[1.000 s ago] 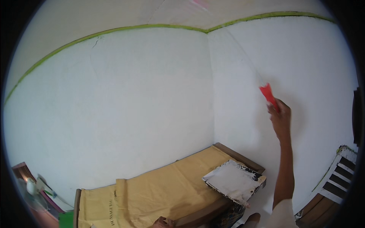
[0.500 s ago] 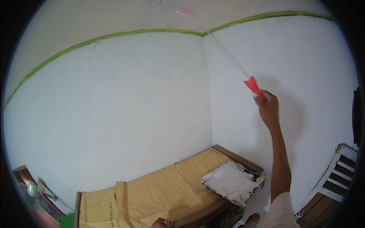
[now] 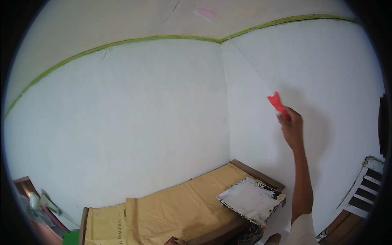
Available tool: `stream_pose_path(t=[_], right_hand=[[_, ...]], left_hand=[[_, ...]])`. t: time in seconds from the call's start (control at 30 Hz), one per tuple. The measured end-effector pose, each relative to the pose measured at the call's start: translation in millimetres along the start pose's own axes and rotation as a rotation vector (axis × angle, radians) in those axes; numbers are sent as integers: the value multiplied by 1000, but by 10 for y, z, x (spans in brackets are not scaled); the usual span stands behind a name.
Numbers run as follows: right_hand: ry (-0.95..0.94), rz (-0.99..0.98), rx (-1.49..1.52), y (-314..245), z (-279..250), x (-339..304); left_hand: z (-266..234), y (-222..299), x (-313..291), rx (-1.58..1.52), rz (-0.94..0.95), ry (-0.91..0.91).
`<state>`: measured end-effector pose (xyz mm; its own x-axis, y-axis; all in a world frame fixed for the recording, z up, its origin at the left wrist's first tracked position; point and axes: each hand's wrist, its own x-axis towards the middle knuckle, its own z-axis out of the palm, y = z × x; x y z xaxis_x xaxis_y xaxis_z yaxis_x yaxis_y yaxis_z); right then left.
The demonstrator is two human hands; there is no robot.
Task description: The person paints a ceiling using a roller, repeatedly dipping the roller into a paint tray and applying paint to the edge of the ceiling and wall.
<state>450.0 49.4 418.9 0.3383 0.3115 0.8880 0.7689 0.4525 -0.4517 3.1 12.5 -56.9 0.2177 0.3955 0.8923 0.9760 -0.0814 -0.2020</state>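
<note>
My right hand [image 3: 292, 126] is raised in front of the right wall, fingers closed around the lower part of a red tool handle [image 3: 278, 105]. That handle flares into a fork at its upper end. A faint thin line runs up from it toward the corner; its working end is too faint to make out. At the lower edge, my left hand [image 3: 174, 241] shows only curled fingers, beside the wooden edge of a covered piece of furniture. Right of it lies a rectangular paint tray [image 3: 249, 199], smeared with white paint and dark at its rim.
Tan sheeting [image 3: 171, 212] covers the furniture, which has a brown wooden frame [image 3: 257, 174]. White walls meet a green trim strip [image 3: 171, 37] below the ceiling, which bears a pink patch [image 3: 204, 13]. Slatted white woodwork [image 3: 359, 192] stands right; assorted objects [image 3: 45, 208] lie left.
My right hand and the red handle have come slightly lower and to the right. The view has tilted up a little, so walls, tray and furniture sit lower.
</note>
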Motion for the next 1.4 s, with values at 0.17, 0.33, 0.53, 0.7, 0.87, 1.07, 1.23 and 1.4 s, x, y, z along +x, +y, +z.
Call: stream_pose_path(t=[0.17, 0.33, 0.53, 0.7, 0.87, 1.07, 1.23, 1.4], right_hand=[[-68, 23, -173, -50, 653, 517], [-1, -16, -107, 10, 573, 491], [-38, 147, 66, -178, 79, -92], [-59, 108, 12, -60, 285, 40], [-60, 87, -81, 48, 859, 375], [-140, 122, -165, 93, 1596, 675], [-106, 102, -151, 172, 2027, 844], [-1, 16, -225, 308, 2143, 883]], left_hand=[[-134, 38, 281, -286, -243, -246], [-123, 0, 167, -188, 40, 38], [-371, 27, 369, -669, -452, -237], [-330, 15, 319, -585, -477, -337], [-472, 40, 518, -705, -609, -442], [-293, 80, 290, -485, -427, -199], [-301, 82, 355, -311, -261, -58], [-168, 1, 147, -432, -290, -161]])
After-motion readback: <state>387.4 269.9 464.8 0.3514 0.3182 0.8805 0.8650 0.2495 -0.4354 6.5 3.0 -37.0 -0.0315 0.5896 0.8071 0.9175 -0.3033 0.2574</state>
